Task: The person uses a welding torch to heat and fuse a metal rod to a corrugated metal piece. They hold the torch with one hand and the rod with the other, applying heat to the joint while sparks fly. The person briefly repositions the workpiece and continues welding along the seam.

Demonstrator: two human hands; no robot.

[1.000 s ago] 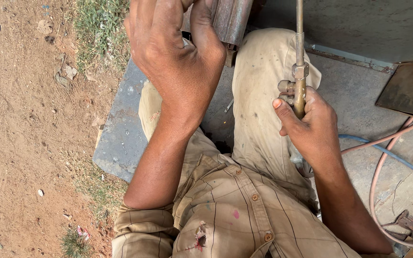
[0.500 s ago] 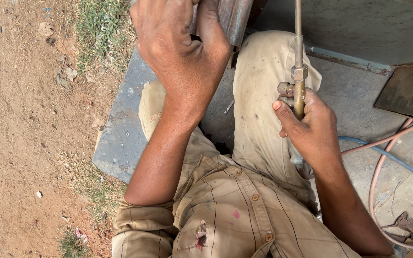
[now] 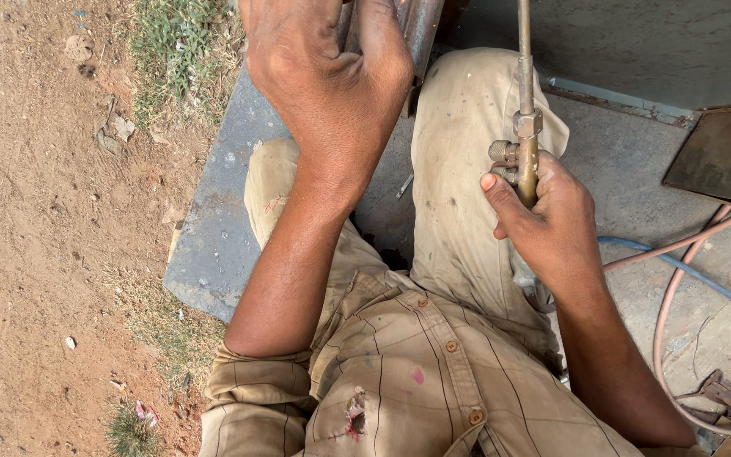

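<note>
- While the left hand (image 3: 332, 80) is reaching up to the top edge of the view, its fingers are curling round a grey metal pipe (image 3: 420, 30), and most of that pipe is running out of the picture, so its full length cannot be made out.
- How firmly the left fingers are closing is hard to tell, since the back of the hand is covering them; they are at least pressing against the pipe.
- The right hand (image 3: 547, 224) is wrapping tightly round the handle of a brass torch (image 3: 524, 127), with the thumb lying near the valve knobs at the fitting.
- The torch's long axis is running almost straight up the frame, away from the person; its thin tube is pointing towards the top edge, where the tip is getting cut off.
- Its lower end is disappearing inside the right fist, just above the right thigh of the beige trousers (image 3: 458, 169).
- A blue hose (image 3: 687, 271) and a pinkish hose (image 3: 678, 245) are trailing off to the right over the concrete slab (image 3: 213, 245), and where they are joining the torch is hidden behind the wrist.
- A dark metal plate (image 3: 725, 156) is lying at the right edge, partly cropped.
</note>
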